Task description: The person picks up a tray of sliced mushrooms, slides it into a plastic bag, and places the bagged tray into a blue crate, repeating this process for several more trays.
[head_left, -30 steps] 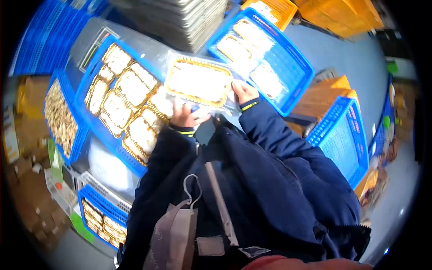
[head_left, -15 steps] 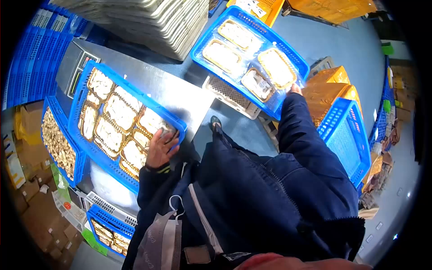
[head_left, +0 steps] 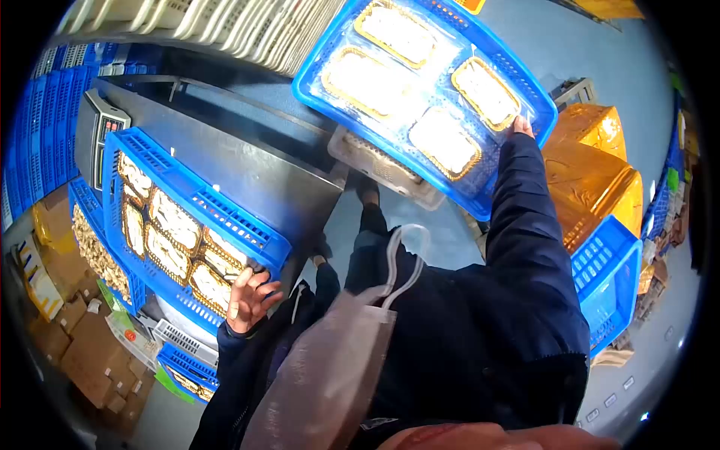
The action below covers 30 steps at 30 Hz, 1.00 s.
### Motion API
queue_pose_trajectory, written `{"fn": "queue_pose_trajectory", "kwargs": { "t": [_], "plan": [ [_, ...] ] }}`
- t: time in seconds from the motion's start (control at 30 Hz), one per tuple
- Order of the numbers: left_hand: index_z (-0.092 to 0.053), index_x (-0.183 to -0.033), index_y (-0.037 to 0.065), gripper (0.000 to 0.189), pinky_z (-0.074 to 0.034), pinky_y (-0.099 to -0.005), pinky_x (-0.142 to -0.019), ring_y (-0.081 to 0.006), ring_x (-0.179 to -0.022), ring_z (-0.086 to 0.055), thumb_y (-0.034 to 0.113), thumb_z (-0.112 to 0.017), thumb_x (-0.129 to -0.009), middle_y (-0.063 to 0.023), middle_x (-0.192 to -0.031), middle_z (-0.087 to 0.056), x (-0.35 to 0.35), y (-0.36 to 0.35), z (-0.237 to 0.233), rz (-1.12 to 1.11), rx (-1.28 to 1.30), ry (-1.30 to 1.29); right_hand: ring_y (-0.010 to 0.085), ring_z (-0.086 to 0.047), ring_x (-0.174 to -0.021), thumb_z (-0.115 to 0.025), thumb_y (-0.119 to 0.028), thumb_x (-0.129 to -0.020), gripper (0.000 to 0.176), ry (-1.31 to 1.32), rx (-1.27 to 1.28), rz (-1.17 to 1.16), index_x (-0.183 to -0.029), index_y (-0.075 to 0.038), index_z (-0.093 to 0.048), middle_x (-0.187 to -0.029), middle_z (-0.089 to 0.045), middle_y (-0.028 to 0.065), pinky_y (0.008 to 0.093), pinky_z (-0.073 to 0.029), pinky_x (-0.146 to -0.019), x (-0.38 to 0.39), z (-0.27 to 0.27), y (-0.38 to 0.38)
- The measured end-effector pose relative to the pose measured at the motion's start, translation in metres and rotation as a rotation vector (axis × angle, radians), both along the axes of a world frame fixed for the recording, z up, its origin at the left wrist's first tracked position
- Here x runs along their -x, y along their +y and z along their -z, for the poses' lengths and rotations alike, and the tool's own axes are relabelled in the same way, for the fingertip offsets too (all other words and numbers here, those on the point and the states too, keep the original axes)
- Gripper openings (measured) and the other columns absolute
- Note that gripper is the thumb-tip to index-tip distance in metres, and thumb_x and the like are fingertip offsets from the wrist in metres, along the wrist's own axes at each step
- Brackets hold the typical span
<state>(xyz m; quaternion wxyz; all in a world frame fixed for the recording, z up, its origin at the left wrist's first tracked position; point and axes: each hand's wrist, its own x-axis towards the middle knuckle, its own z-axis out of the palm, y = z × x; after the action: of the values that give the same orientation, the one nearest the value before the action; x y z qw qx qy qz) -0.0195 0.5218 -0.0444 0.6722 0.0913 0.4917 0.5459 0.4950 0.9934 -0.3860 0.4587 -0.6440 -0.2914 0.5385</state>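
Observation:
My left hand (head_left: 252,299) hovers at the near right corner of a blue crate (head_left: 208,196), its fingers apart and slightly curled. That crate holds several brown-rimmed trays of pale pieces (head_left: 174,215) that look like mushrooms. A small dark patch shows by the fingertips. On the right, my right hand (head_left: 523,127) reaches into another blue crate (head_left: 420,184), fingers closed on the corner of a film-wrapped tray (head_left: 486,91) with a golden rim. Beside it in that crate lie more wrapped trays (head_left: 445,142), their contents washed out by glare.
Both filled crates flank a metal table (head_left: 277,169), with a scale (head_left: 109,135) at its far left. A crate of loose brownish pieces (head_left: 97,255) stands left. Stacked white crates (head_left: 225,34) rise behind. Orange-wrapped boxes (head_left: 592,169) and a blue crate (head_left: 611,289) stand right.
The view has shifted and tilted. My right hand and the tray at its fingers have moved right within the crate. My left hand has drawn slightly down and curled more.

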Motion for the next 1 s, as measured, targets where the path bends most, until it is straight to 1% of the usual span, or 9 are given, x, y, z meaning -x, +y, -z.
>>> {"fn": "queue_pose_trajectory", "kwargs": {
  "t": [0.07, 0.1, 0.17, 0.37, 0.4, 0.5, 0.77, 0.87, 1.0],
  "plan": [
    [-0.02, -0.135, 0.014, 0.066, -0.036, -0.0473, -0.093, -0.0327, -0.116, -0.039, 0.045, -0.048, -0.084, -0.0133, -0.13, -0.034, 0.0, 0.002, 0.004, 0.005, 0.0, -0.018, 0.0112, -0.049, -0.057, -0.052, -0.023, -0.086, 0.022, -0.032, -0.005, 0.016, -0.099, -0.006, -0.055, -0.07, -0.056, 0.0027, 0.0247, -0.039, -0.049, -0.009, 0.033, 0.015],
    [-0.021, -0.134, 0.014, 0.065, -0.035, -0.0477, -0.094, -0.0329, -0.116, -0.039, 0.045, -0.048, -0.084, -0.0133, -0.13, -0.035, -0.001, 0.004, 0.004, 0.004, 0.003, -0.031, 0.0194, -0.056, -0.072, -0.051, -0.02, -0.086, 0.029, -0.391, 0.206, 0.157, -0.108, -0.002, -0.05, -0.086, -0.059, 0.0089, 0.0289, -0.045, -0.057, 0.001, 0.014, 0.03],
    [-0.021, -0.134, 0.013, 0.064, -0.034, -0.0486, -0.094, -0.0333, -0.116, -0.039, 0.044, -0.048, -0.084, -0.0132, -0.13, -0.035, -0.004, 0.009, 0.002, -0.02, 0.003, -0.038, 0.0272, -0.055, -0.091, -0.072, -0.027, -0.069, 0.061, -0.617, 0.163, 0.051, -0.115, 0.001, -0.043, -0.104, -0.056, 0.0176, 0.0331, -0.043, -0.08, 0.009, 0.0, 0.012],
    [-0.024, -0.131, 0.006, 0.064, -0.03, -0.0495, -0.097, -0.0348, -0.118, -0.036, 0.043, -0.047, -0.084, -0.0181, -0.125, -0.037, 0.006, -0.007, -0.009, -0.067, -0.136, -0.204, 0.0284, -0.052, -0.096, -0.073, -0.014, -0.066, 0.057, -0.76, -0.07, 0.195, -0.113, 0.005, -0.047, -0.109, -0.054, 0.0175, 0.0361, -0.041, -0.086, 0.031, -0.054, -0.015],
    [-0.029, -0.126, 0.003, 0.052, -0.033, -0.0475, -0.095, -0.034, -0.114, -0.04, 0.034, -0.044, -0.087, -0.0187, -0.12, -0.042, 0.004, -0.019, -0.007, -0.083, -0.157, -0.122, 0.028, -0.051, -0.098, -0.072, -0.013, -0.067, 0.055, -1.257, -0.169, 0.323, -0.113, 0.004, -0.047, -0.108, -0.054, 0.0173, 0.0354, -0.041, -0.085, 0.003, -0.01, 0.011],
    [-0.041, -0.112, -0.002, 0.026, -0.041, -0.0417, -0.089, -0.0309, -0.103, -0.052, 0.014, -0.036, -0.093, -0.019, -0.106, -0.053, -0.002, -0.045, -0.016, -0.224, -0.195, 0.02, 0.0258, -0.053, -0.096, -0.063, -0.015, -0.079, 0.04, -0.432, -0.236, 0.152, -0.114, -0.002, -0.048, -0.105, -0.055, 0.0138, 0.0331, -0.042, -0.082, 0.093, -0.096, -0.017],
    [-0.049, -0.1, -0.005, 0.025, -0.049, -0.0338, -0.068, -0.0257, -0.084, -0.059, 0.011, -0.03, -0.094, -0.014, -0.081, -0.055, 0.009, -0.203, -0.001, -0.517, -0.583, 0.218, 0.0049, -0.041, -0.052, -0.047, -0.024, -0.09, 0.023, -0.138, -0.491, -0.935, -0.086, -0.004, -0.058, -0.063, -0.051, -0.001, 0.0186, -0.033, -0.047, 0.396, -0.295, -0.214],
    [-0.048, -0.102, -0.006, 0.024, -0.051, -0.0326, -0.059, -0.0225, -0.066, -0.059, 0.01, -0.031, -0.094, -0.0111, -0.068, -0.052, 0.003, -0.285, 0.013, -0.761, -0.504, 0.207, 0.0075, -0.05, -0.062, -0.05, -0.01, -0.087, 0.012, 0.123, -0.422, -1.402, -0.094, -0.002, -0.058, -0.073, -0.057, 0.0032, 0.0198, -0.041, -0.056, 0.487, -0.389, -0.402],
    [-0.052, -0.104, 0.004, 0.019, -0.045, -0.0266, -0.055, -0.0157, -0.061, -0.056, 0.014, -0.041, -0.092, -0.0058, -0.063, -0.052, -0.021, -0.394, 0.002, -1.02, -0.074, 0.322, 0.0274, -0.057, -0.088, -0.06, -0.007, -0.076, 0.027, 0.129, -1.158, -2.056, -0.102, -0.002, -0.056, -0.094, -0.059, 0.0148, 0.0314, -0.046, -0.076, 0.567, -0.402, -0.625]
  ]
}}
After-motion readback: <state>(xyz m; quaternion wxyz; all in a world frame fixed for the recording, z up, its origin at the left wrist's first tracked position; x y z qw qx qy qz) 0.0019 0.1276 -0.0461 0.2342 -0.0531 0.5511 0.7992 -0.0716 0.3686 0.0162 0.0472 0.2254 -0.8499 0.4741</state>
